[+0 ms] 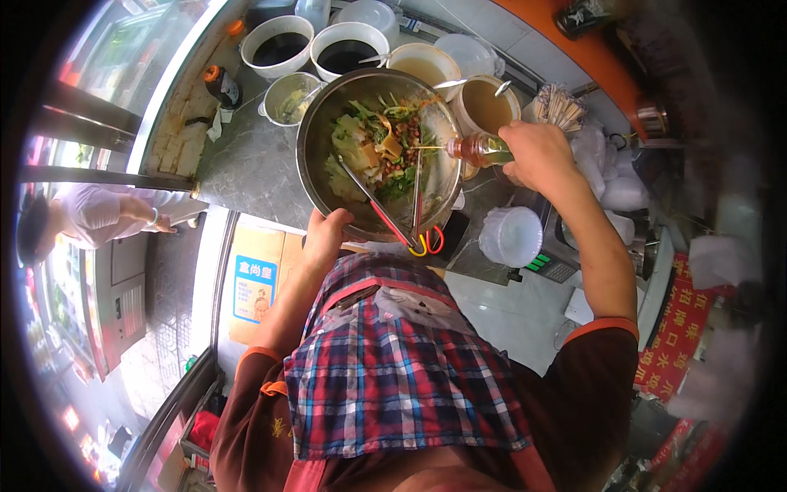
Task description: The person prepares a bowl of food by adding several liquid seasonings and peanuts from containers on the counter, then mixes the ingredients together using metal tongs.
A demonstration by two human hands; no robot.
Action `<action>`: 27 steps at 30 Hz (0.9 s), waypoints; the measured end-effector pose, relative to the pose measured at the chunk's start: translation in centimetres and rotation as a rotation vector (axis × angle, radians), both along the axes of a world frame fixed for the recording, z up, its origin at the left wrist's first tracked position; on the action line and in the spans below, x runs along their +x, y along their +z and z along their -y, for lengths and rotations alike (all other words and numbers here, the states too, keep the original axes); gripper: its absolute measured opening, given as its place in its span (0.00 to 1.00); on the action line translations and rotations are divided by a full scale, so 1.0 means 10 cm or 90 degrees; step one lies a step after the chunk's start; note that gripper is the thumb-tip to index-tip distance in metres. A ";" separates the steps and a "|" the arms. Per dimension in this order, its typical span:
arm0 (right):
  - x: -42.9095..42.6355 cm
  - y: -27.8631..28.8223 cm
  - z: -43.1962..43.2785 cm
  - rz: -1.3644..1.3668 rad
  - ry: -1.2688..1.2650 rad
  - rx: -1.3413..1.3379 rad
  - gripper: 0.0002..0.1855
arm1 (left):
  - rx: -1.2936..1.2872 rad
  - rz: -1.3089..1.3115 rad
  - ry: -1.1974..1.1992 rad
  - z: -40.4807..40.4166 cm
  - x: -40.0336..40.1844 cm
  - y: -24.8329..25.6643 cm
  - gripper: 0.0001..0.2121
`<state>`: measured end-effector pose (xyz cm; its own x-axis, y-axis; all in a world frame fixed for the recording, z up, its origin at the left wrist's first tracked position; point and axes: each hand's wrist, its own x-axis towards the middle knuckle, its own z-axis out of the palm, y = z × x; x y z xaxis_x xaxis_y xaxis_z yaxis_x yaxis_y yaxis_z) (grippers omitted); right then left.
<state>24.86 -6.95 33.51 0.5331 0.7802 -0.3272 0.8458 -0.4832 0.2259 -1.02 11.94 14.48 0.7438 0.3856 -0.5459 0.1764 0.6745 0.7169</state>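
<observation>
My left hand (324,237) grips the near left rim of a large steel mixing bowl (305,178), thumb on top. In the bowl lie leafy greens (347,138), peanuts (403,132) and tan, tofu-like pieces (390,146). Metal tongs (375,203) with red and yellow parts rest in it, their handle end over the near rim. My right hand (541,157) holds a clear bottle (476,149) of reddish-amber liquid, tipped sideways with its mouth over the bowl's right side. A thin stream leaves the mouth and falls into the bowl. The hand covers the bottle's base.
Behind the bowl stand tubs of dark liquid (280,50) and of brownish liquid (489,104), some with spoons. A small tub (289,98) and an orange-capped bottle (222,87) are at left. On the right are bundled wooden sticks (556,109), a plastic tub (511,237) and a scale (550,265). A person (98,212) is outside.
</observation>
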 end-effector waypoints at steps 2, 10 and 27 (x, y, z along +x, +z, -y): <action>-0.10 0.10 -0.12 0.029 -0.024 -0.020 0.18 | 0.002 -0.012 -0.040 -0.09 -0.03 0.08 0.15; -0.44 0.27 -0.28 0.042 -0.103 -0.101 0.19 | 0.018 -0.009 -0.055 -0.27 -0.25 0.08 0.14; 0.22 0.39 0.94 0.037 -0.315 0.329 0.34 | 0.012 0.009 -0.045 -0.09 0.15 0.09 0.17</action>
